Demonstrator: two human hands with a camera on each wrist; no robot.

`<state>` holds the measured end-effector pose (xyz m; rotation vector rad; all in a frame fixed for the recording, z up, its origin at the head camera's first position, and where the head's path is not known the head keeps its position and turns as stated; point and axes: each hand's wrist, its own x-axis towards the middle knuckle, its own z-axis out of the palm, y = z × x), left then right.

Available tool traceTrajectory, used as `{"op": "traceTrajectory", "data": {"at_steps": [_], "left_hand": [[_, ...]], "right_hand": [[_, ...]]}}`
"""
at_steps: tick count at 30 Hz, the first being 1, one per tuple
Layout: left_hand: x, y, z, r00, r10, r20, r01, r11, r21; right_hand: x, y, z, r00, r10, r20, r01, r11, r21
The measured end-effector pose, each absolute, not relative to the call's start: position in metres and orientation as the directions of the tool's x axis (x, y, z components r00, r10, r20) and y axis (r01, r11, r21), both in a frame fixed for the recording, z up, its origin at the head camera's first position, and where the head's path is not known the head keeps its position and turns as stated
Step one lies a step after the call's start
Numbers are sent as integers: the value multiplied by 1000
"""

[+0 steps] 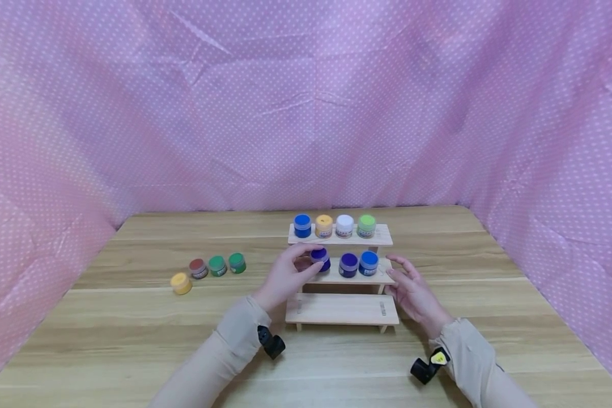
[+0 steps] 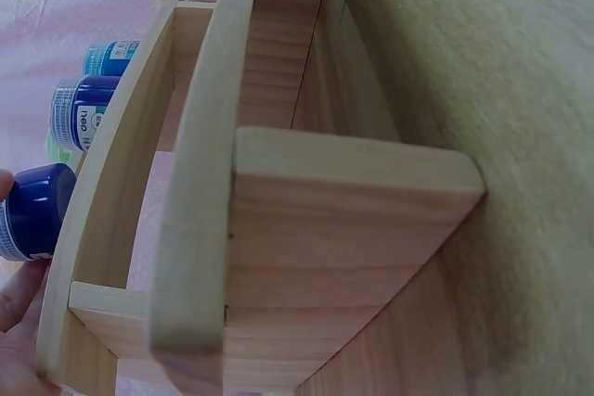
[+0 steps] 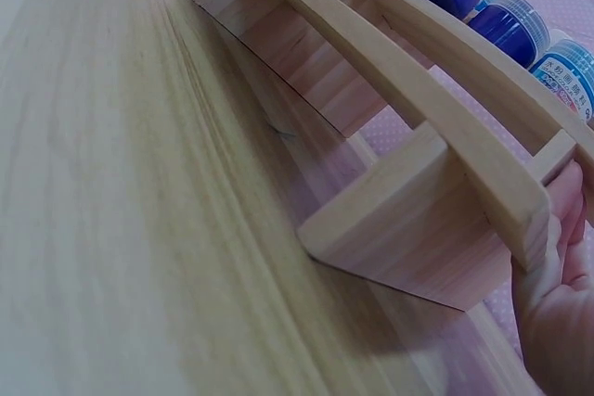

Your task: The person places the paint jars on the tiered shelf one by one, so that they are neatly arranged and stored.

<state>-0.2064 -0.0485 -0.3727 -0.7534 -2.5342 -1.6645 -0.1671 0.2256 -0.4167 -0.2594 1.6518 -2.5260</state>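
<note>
While the left hand [image 1: 287,276] pinches a dark purple jar [image 1: 321,258] between thumb and fingers at the left end of the middle shelf [image 1: 336,277], the right hand [image 1: 414,293] is at the opposite end of the wooden stand [image 1: 341,310], its fingers against the side; whether they grip it or merely rest there, I cannot tell. The step in hand looks like setting this jar into the middle row, where a second purple jar [image 1: 348,266] and a bright blue jar [image 1: 368,264] stand upright to its right. In the left wrist view the held jar leans relative to those two, and it is unclear whether its base meets the wood. The next move, then, seems to call for levelling it, seating the base fully and easing thumb and fingers away without nudging the neighbour, with the right hand useful as a brace. Above, the top shelf [image 1: 383,236] carries a blue jar [image 1: 302,226], an orange jar [image 1: 323,227], a white jar [image 1: 344,226] and a light green jar [image 1: 366,226]. On the tabletop [image 1: 132,323] to the left are a yellow jar [image 1: 181,284], a reddish-brown jar [image 1: 198,269] and two green jars [image 1: 217,266], so the filling appears roughly two-thirds done
</note>
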Motion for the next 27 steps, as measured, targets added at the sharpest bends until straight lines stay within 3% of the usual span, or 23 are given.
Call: {"op": "traceTrajectory", "data": {"at_steps": [15, 27], "left_hand": [[-207, -44, -376, -854, 426, 298, 433, 265, 862], [-208, -44, -377, -845, 444, 298, 454, 301, 839]], "right_hand": [[-167, 225, -416, -979, -185, 84, -3, -400, -916], [-167, 226, -416, -977, -192, 97, -9, -411, -911]]}}
